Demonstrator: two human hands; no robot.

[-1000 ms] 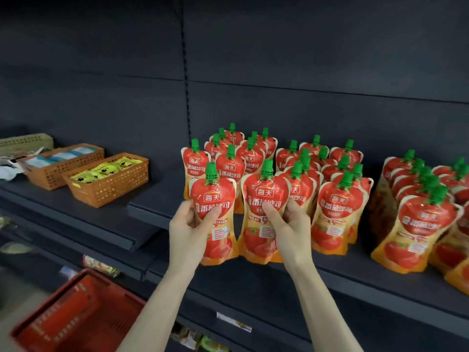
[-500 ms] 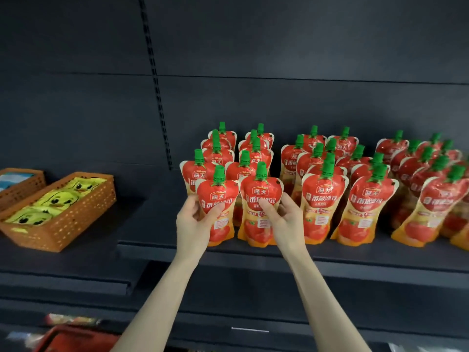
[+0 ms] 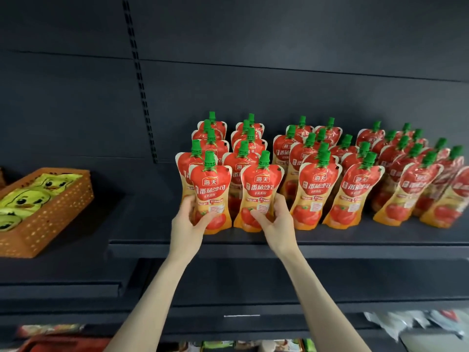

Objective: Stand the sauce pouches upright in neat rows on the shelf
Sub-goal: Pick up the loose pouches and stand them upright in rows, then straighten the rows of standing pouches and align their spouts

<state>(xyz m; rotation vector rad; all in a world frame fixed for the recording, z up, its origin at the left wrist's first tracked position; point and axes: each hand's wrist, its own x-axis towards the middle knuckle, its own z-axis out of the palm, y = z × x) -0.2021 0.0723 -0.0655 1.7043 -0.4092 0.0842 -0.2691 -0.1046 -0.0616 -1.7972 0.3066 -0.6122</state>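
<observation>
Several red tomato sauce pouches with green caps stand upright in rows on the dark shelf [image 3: 355,238]. My left hand [image 3: 189,221] grips the lower part of the front left pouch [image 3: 210,189], which stands at the shelf's front. Beside it, my right hand [image 3: 275,219] grips the lower part of the neighbouring front pouch [image 3: 261,189]. To the right stand two more front pouches [image 3: 316,189] [image 3: 355,191], with further rows [image 3: 416,181] leaning slightly at the far right.
An orange perforated basket [image 3: 48,219] holding yellow-green duck packets sits on the lower shelf at the left. A slotted upright [image 3: 139,80] runs up the dark back panel. Packaged goods show blurred on the bottom shelf [image 3: 253,345].
The camera has moved in and risen, so the shelf appears larger and the red basket is out of view. Both hands slid lower on the two front pouches, which stand closer together.
</observation>
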